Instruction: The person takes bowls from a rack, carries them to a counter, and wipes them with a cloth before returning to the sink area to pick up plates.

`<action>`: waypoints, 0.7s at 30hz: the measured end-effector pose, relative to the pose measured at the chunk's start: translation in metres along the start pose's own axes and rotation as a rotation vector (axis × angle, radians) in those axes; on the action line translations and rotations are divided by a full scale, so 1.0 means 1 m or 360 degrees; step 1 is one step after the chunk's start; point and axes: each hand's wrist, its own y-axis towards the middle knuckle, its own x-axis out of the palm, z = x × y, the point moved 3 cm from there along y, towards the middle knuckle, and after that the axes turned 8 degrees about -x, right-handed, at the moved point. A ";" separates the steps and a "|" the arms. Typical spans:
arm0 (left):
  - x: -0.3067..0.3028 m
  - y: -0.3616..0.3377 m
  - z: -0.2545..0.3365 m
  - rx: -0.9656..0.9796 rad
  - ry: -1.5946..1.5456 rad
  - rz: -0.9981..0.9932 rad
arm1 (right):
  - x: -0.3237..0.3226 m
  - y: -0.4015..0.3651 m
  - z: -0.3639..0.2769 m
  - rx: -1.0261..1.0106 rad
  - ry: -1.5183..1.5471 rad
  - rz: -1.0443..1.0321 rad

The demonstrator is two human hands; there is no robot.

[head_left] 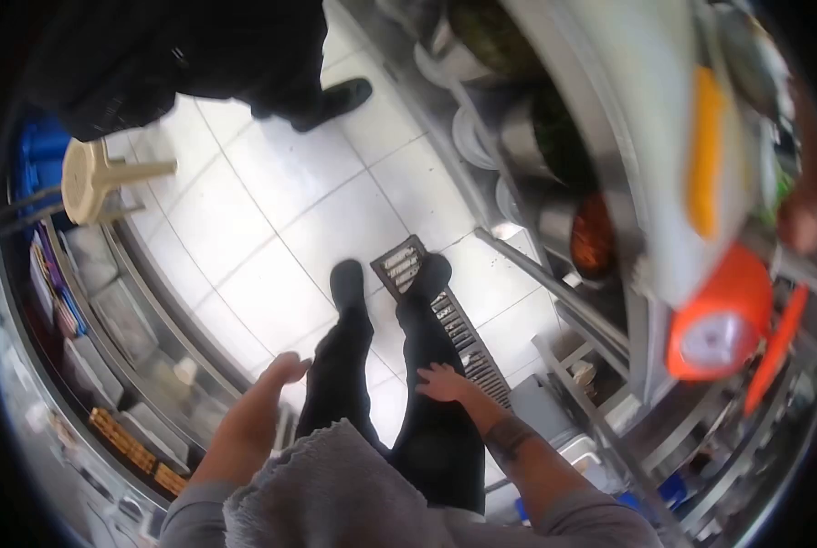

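Note:
My left hand (286,368) hangs beside my left thigh, thumb stretched out, with nothing visible in it; its other fingers are partly hidden. My right hand (439,382) is in front of my right thigh, fingers spread and holding nothing. Below both hands are my dark trousers (436,447) and black shoes (346,285). A grey cloth (326,489) with a frayed edge covers my front. My right shoe overlaps the near end of a metal floor drain grate (470,352).
Ahead stands a person (189,55) in dark clothes, beside a beige stool (81,183). Open shelving (152,329) lines the left. At right, a counter (641,119) holds a yellow-orange board (705,151) and an orange scale (719,338); another person's hand (803,219) is near it. Metal containers (522,137) sit below.

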 end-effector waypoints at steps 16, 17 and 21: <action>-0.014 -0.345 0.126 0.1080 0.0193 0.0177 | 0.163 -0.228 -0.199 -0.0286 0.0972 0.0840; 0.006 -0.381 0.152 0.1210 0.0282 0.0016 | 0.178 -0.246 -0.204 -0.0291 0.0964 0.0883; 0.117 -0.419 0.205 0.1353 0.0749 -0.0184 | 0.264 -0.325 -0.214 -0.0420 0.1450 0.1196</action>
